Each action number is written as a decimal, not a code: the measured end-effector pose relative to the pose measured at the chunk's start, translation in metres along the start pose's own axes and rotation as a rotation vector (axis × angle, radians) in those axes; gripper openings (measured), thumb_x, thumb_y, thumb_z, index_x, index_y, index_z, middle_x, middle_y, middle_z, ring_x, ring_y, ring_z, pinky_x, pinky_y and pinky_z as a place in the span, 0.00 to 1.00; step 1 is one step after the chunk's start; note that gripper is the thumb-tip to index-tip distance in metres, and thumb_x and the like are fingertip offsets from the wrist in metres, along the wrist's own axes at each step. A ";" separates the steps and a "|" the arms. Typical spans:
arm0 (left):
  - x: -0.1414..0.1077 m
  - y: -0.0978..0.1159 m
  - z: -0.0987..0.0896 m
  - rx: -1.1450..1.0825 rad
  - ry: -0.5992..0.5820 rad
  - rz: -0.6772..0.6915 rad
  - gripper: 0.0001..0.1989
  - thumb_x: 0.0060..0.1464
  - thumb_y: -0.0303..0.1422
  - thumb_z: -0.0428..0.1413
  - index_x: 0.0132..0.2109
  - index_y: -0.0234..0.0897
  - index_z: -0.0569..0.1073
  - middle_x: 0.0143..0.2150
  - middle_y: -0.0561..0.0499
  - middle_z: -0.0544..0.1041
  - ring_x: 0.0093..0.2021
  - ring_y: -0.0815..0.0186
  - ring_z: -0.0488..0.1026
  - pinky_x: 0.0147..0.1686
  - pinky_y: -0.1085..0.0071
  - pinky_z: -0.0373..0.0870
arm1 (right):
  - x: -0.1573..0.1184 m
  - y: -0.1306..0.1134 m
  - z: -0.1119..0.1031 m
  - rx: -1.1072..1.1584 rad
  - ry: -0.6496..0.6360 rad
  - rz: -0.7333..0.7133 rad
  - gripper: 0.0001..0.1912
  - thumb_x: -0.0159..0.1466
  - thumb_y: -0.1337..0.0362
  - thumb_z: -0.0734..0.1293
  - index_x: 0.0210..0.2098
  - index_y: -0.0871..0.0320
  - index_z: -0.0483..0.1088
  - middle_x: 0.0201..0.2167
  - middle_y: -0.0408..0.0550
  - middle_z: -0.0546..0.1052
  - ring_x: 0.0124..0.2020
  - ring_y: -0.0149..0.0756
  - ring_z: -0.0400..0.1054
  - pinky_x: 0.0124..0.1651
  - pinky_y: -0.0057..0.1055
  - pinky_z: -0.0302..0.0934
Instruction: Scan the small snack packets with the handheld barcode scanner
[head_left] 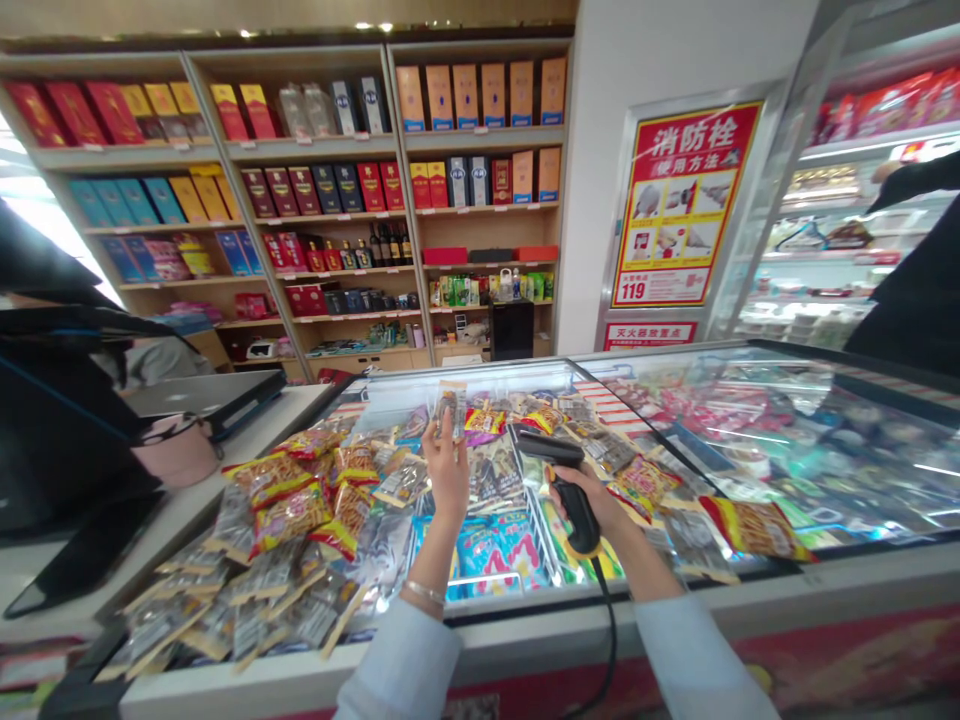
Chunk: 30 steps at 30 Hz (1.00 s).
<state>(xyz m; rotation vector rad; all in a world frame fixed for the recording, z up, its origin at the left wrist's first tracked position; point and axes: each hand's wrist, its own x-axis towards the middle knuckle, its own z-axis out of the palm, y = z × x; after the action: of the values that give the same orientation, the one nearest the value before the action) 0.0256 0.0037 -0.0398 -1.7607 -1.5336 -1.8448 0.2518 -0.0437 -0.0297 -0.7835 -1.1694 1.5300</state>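
Two hands at work over a chest freezer [540, 632]: my left hand [448, 470] holds a small packet [452, 398] upright, fingers raised and slightly parted in front of it, thumb position not discernible; my right hand [604, 500] is closed around the handle of a black scanner [551, 447], its head pointing left, apart from the packet. The likeliest fault is a missed reading: my fingers cover part of the wrapper, and creases or glare on it could break up a printed code. A light fingertip hold might also let the packet slip onto similar ones, where it would be hard to tell apart. The cord [613, 620], hanging from the scanner over the near rim, could catch on that edge or drag nearby wrappers if the scanner were swung wide. Loose clear packets [262, 580] overlap at the near left corner, and a nudge from my left sleeve [409, 655] could send some over the side. Red-and-yellow snack bags [289, 515] form a heap beyond them; another snack bag [761, 528] rests close to the near rim on my right. Blue packs [491, 550] lie in a wire basket between my forearms. Farther left, a pink cup [180, 450] stands on the bench [300, 410].
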 end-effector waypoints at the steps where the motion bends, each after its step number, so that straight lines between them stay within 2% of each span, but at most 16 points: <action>1: 0.000 -0.001 0.000 -0.006 -0.004 -0.002 0.28 0.60 0.30 0.49 0.65 0.52 0.57 0.55 0.42 0.60 0.35 0.70 0.71 0.44 0.62 0.73 | 0.000 0.000 0.000 -0.001 0.012 0.003 0.15 0.52 0.53 0.70 0.26 0.59 0.66 0.13 0.41 0.70 0.12 0.28 0.62 0.15 0.23 0.54; 6: 0.001 -0.002 0.003 -0.026 -0.021 -0.041 0.28 0.59 0.30 0.50 0.65 0.51 0.58 0.54 0.43 0.60 0.37 0.68 0.72 0.45 0.62 0.73 | 0.001 -0.003 0.001 0.011 0.059 0.022 0.16 0.51 0.53 0.71 0.25 0.59 0.67 0.13 0.41 0.70 0.11 0.28 0.62 0.14 0.24 0.55; 9: 0.005 0.005 -0.002 -0.050 -0.007 -0.082 0.29 0.58 0.29 0.50 0.65 0.51 0.58 0.54 0.43 0.60 0.43 0.65 0.71 0.46 0.62 0.72 | 0.002 -0.005 0.002 0.032 0.079 0.014 0.15 0.50 0.54 0.71 0.26 0.59 0.68 0.13 0.41 0.70 0.11 0.28 0.61 0.13 0.23 0.55; 14: 0.016 0.015 -0.033 -0.092 0.008 -0.120 0.31 0.56 0.28 0.52 0.65 0.52 0.58 0.55 0.44 0.60 0.48 0.63 0.69 0.47 0.63 0.72 | 0.003 -0.010 0.014 0.060 0.106 0.007 0.13 0.52 0.56 0.71 0.26 0.60 0.69 0.14 0.42 0.70 0.12 0.27 0.62 0.13 0.22 0.56; 17: 0.020 0.005 -0.060 -0.103 -0.007 -0.192 0.32 0.52 0.26 0.54 0.64 0.49 0.60 0.54 0.44 0.61 0.48 0.63 0.69 0.44 0.66 0.74 | 0.007 -0.014 0.032 0.071 0.089 0.010 0.12 0.52 0.57 0.70 0.27 0.60 0.69 0.14 0.42 0.70 0.12 0.28 0.62 0.14 0.22 0.57; 20: 0.015 -0.016 -0.083 -0.036 -0.064 -0.326 0.33 0.47 0.24 0.58 0.61 0.42 0.64 0.49 0.45 0.63 0.47 0.62 0.69 0.47 0.65 0.72 | 0.016 -0.011 0.059 0.101 0.050 0.018 0.11 0.54 0.57 0.69 0.28 0.59 0.69 0.14 0.42 0.70 0.12 0.28 0.62 0.14 0.23 0.57; 24: 0.000 -0.043 -0.099 0.122 -0.191 -0.473 0.33 0.44 0.21 0.58 0.60 0.36 0.64 0.47 0.45 0.64 0.46 0.63 0.70 0.50 0.65 0.68 | 0.033 0.010 0.096 0.173 -0.008 0.082 0.10 0.55 0.58 0.67 0.27 0.59 0.69 0.14 0.42 0.70 0.12 0.27 0.61 0.14 0.22 0.57; 27: -0.007 -0.051 -0.103 0.239 -0.250 -0.458 0.32 0.45 0.23 0.57 0.59 0.35 0.63 0.49 0.43 0.63 0.44 0.63 0.71 0.46 0.67 0.68 | 0.048 0.031 0.118 0.235 -0.028 0.150 0.10 0.56 0.58 0.66 0.27 0.59 0.69 0.14 0.41 0.69 0.12 0.27 0.61 0.14 0.21 0.57; 30: -0.008 -0.051 -0.107 0.377 -0.259 -0.400 0.24 0.50 0.30 0.57 0.56 0.33 0.66 0.47 0.42 0.64 0.46 0.59 0.70 0.47 0.65 0.67 | 0.061 0.051 0.132 0.286 -0.029 0.214 0.10 0.56 0.58 0.66 0.26 0.59 0.69 0.14 0.41 0.68 0.12 0.26 0.61 0.15 0.21 0.57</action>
<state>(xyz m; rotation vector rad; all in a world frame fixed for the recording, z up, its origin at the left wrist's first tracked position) -0.0766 -0.0553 -0.0500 -1.6477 -2.2952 -1.3672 0.0997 -0.0242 -0.0308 -0.7100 -0.8813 1.8424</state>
